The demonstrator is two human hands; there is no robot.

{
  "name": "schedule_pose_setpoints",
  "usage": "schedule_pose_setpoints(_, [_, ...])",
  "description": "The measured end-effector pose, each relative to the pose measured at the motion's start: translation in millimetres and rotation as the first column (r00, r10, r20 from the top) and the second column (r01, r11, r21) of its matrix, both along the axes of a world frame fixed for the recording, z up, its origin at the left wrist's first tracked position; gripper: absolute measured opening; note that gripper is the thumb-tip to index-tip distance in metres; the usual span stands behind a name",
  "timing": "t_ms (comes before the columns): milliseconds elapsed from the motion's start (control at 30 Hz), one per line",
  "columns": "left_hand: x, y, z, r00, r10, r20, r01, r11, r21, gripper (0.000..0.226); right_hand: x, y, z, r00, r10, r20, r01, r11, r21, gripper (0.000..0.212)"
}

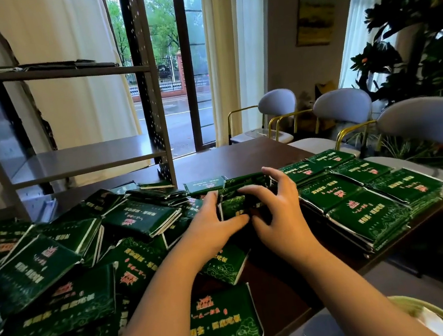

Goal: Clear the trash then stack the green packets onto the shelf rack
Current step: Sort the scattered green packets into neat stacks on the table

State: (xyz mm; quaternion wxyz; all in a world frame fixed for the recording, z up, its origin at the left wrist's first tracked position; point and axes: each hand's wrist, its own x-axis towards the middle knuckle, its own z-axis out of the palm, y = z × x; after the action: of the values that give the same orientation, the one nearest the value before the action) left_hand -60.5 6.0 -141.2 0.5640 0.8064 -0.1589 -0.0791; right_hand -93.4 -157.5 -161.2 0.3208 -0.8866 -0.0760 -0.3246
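Between my left hand (216,220) and right hand (274,203) I grip a bundle of green packets (235,204), with a messy pile (57,260) left of it, neat stacks (359,197) right, and the shelf rack (86,157) beyond looking mostly unfilled, so I think most stacking is left.

The left hand (216,220) and right hand (276,208) cover much of the bundle of green packets (233,208) between them, so its count cannot be told. The loose heap (36,271) runs off the left and bottom edges. Packet print is too blurred to read. The shelf rack (86,154) is cut off at top and left.
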Motion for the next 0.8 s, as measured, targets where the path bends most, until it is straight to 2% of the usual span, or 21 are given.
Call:
schedule_pose_setpoints(67, [2.3, -1.6, 0.0, 1.000, 0.021, 0.019, -0.021, 0.999, 0.032, 0.036, 1.4, 0.6, 1.6, 0.998, 0.060, -0.010, -0.059, 0.995, 0.084, 0.058])
schedule_pose_setpoints(167, [2.5, -2.5, 0.5, 0.999, 0.051, -0.005, -0.051, 0.999, -0.005, 0.036, 1.4, -0.4, 2.2, 0.996, 0.081, -0.044, -0.071, 0.979, 0.191, 0.071])
schedule_pose_setpoints(300, [5.4, 0.8, -1.6, 0.991, 0.105, -0.078, -0.109, 0.993, -0.052, 0.054, -3.1, -5.5, 2.3, 0.992, 0.125, -0.030, -0.108, 0.935, 0.338, 0.080])
schedule_pose_setpoints(367, [5.2, 1.9, -1.1, 0.989, 0.094, -0.116, -0.103, 0.992, -0.072, 0.053, -3.7, -7.6, 2.2, 0.987, 0.153, -0.058, -0.119, 0.916, 0.383, 0.085])
schedule_pose_setpoints(567, [3.3, 3.7, 1.2, 0.984, 0.075, -0.158, -0.087, 0.994, -0.069, 0.047, -7.4, -11.3, 4.5, 0.945, 0.294, -0.147, -0.155, 0.793, 0.589, 0.094])
schedule_pose_setpoints(700, [1.4, 3.1, 4.5, 0.981, 0.089, -0.175, -0.105, 0.991, -0.082, 0.063, -1.8, -14.3, 0.6, 0.915, 0.370, -0.163, -0.160, 0.703, 0.693, 0.099])
schedule_pose_setpoints(800, [0.6, 2.4, 5.2, 0.983, 0.049, -0.178, -0.064, 0.995, -0.081, 0.075, -1.5, -14.4, 1.9, 0.906, 0.381, -0.182, -0.142, 0.680, 0.720, 0.098])
